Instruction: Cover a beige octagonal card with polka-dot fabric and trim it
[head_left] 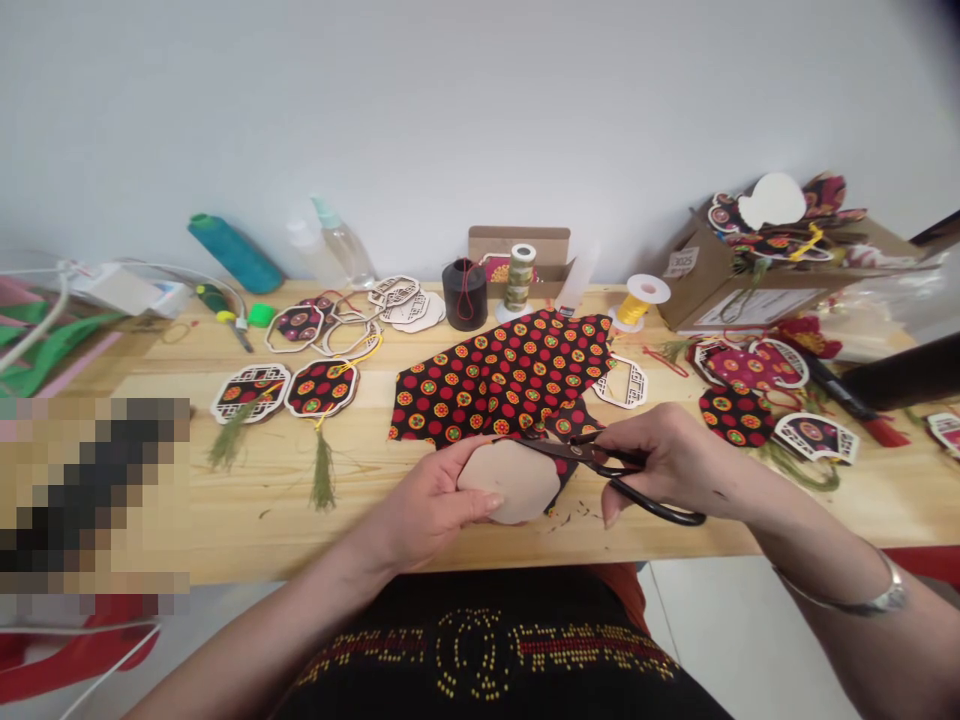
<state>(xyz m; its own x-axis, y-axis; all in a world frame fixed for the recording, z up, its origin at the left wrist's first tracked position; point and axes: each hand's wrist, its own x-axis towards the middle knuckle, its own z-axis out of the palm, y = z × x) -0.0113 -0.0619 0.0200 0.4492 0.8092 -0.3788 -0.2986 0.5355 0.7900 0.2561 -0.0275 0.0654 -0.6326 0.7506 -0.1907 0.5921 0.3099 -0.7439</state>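
My left hand [431, 505] grips a beige card shape [511, 482] with a scalloped outline, thumb on its face. Black fabric [502, 375] with red and yellow flower dots spreads behind the card and shows past its right edge. My right hand [660, 465] is closed around the handles of black-handled scissors [600, 460]. Their blades lie along the card's upper edge, against the fabric; the tips are partly hidden there. Small dark scraps [574, 518] lie on the table below the blades.
Tasselled ornaments [322, 388] lie at the left. Thread spools, a black one [466, 298] and a yellow one [637, 303], stand behind the fabric. A cardboard box [720, 285] full of ornaments is at the back right. A teal thread cone [234, 252] leans by the wall.
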